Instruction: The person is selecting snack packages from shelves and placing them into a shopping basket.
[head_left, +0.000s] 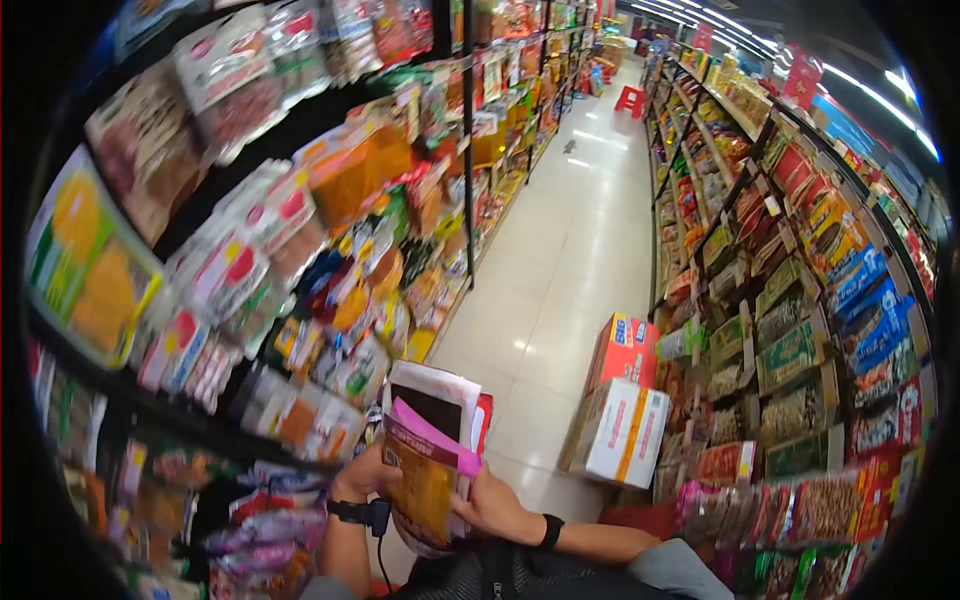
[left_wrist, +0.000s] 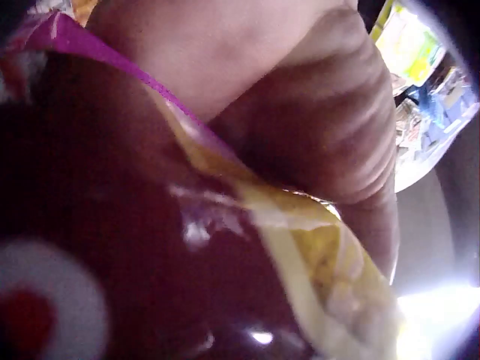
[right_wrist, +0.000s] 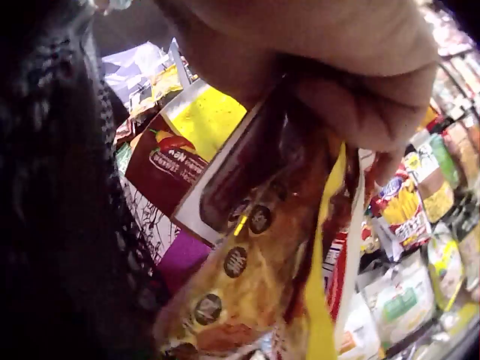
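Both hands are clamped on one bundle of packets [head_left: 430, 470], low in the middle of the head view. The left hand [head_left: 362, 478] curls round its left edge and the right hand [head_left: 492, 505] round its right. In the right wrist view that hand's fingers [right_wrist: 352, 97] pinch the packets' edge. The packets stand upright, close in front of the person. They look light and soft: crinkly foil bags that would likely slide on one another and crush if squeezed. A hold across the flat faces, with the sealed edges caught between thumb and fingers, seems safest, and the contents are probably brittle. Packed shelves [head_left: 250, 250] crowd the left of the frame, just beside the left hand, with bags jutting past the shelf lips. Two cartons [head_left: 622, 400] sit on the floor [head_left: 560, 260] at centre right, against the right-hand shelves [head_left: 800, 330]. Open room lies up the middle of the aisle, toward a red stool [head_left: 630, 100] at the top.
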